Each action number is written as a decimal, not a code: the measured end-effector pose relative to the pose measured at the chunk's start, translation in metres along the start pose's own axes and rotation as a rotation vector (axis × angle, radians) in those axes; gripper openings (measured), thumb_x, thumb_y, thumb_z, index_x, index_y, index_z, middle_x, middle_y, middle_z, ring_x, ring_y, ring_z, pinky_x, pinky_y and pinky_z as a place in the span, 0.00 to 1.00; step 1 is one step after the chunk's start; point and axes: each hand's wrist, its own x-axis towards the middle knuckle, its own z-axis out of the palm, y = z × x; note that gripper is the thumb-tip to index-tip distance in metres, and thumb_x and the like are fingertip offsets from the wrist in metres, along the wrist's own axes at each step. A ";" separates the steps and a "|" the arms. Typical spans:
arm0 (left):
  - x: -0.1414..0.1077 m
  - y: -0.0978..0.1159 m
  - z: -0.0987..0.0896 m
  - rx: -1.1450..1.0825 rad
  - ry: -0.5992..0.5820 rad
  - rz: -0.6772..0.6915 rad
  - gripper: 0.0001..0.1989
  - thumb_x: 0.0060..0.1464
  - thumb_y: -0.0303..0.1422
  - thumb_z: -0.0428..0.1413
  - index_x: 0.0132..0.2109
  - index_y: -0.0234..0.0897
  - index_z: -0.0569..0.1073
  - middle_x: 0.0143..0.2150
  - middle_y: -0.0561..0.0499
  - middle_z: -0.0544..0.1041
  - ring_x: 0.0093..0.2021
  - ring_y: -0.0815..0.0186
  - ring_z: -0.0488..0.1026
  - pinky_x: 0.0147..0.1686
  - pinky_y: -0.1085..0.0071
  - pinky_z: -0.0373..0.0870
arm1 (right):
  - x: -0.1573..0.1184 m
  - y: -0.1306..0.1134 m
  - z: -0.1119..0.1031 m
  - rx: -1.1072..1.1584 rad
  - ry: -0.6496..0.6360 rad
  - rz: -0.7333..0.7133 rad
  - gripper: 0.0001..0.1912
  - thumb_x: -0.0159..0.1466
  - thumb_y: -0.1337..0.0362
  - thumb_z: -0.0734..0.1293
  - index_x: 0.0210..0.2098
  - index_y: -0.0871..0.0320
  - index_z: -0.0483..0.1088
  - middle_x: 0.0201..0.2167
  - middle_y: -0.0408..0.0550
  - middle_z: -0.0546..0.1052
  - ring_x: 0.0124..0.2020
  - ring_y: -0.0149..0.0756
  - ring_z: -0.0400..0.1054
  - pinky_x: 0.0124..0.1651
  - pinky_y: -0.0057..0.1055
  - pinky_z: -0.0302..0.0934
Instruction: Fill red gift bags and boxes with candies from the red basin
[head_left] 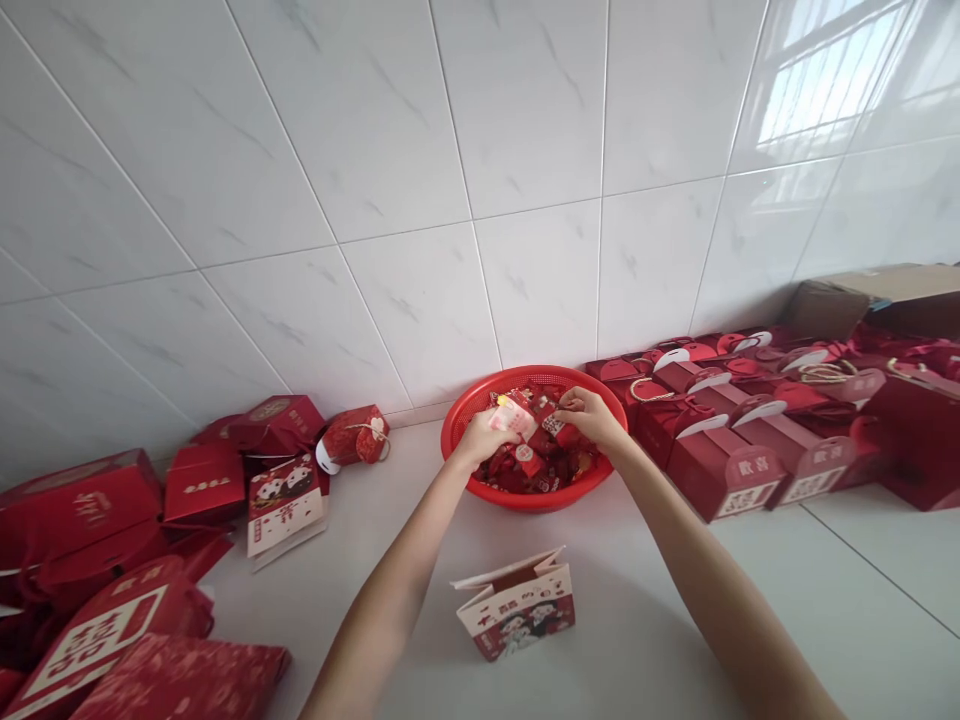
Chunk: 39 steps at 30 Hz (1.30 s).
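A round red plastic basket (457, 408) stands against the tiled wall, holding many small red wrapped packets (529, 460). Over its left part, my left hand (480, 438) is closed on a pink and white packet (514, 417). My right hand (586, 415) reaches in over the right side, its fingers pinched at a dark red packet (553, 424). Between my forearms, below the basket, an open paper gift bag (517, 612) stands upright, cream at the top and red below with cartoon figures. Its inside is mostly hidden.
Rows of red gift boxes (720, 465) stand right of the basket, with a cardboard box (832, 300) behind them. Red boxes (82, 510) are heaped at the left, beside a flat cartoon-printed bag (285, 505) and a small red box (354, 437).
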 end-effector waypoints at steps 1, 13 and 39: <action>-0.001 0.002 0.000 -0.093 0.028 -0.015 0.12 0.35 0.25 0.64 0.33 0.35 0.76 0.28 0.55 0.79 0.30 0.63 0.77 0.29 0.72 0.71 | 0.000 -0.001 -0.001 0.144 0.024 0.032 0.08 0.57 0.61 0.67 0.34 0.55 0.65 0.30 0.44 0.73 0.32 0.37 0.71 0.31 0.30 0.65; -0.007 0.010 -0.003 -0.373 0.191 -0.021 0.13 0.39 0.38 0.69 0.30 0.35 0.78 0.22 0.54 0.76 0.18 0.69 0.69 0.18 0.75 0.63 | -0.007 -0.010 -0.005 0.749 0.062 0.108 0.21 0.45 0.56 0.79 0.33 0.56 0.70 0.30 0.43 0.74 0.31 0.35 0.69 0.28 0.29 0.69; -0.011 0.012 -0.004 -0.541 -0.030 0.077 0.33 0.42 0.34 0.68 0.57 0.37 0.71 0.31 0.55 0.78 0.32 0.67 0.77 0.37 0.71 0.75 | -0.023 -0.027 -0.004 0.518 -0.430 0.013 0.22 0.52 0.53 0.77 0.41 0.57 0.73 0.37 0.46 0.80 0.43 0.39 0.75 0.49 0.36 0.68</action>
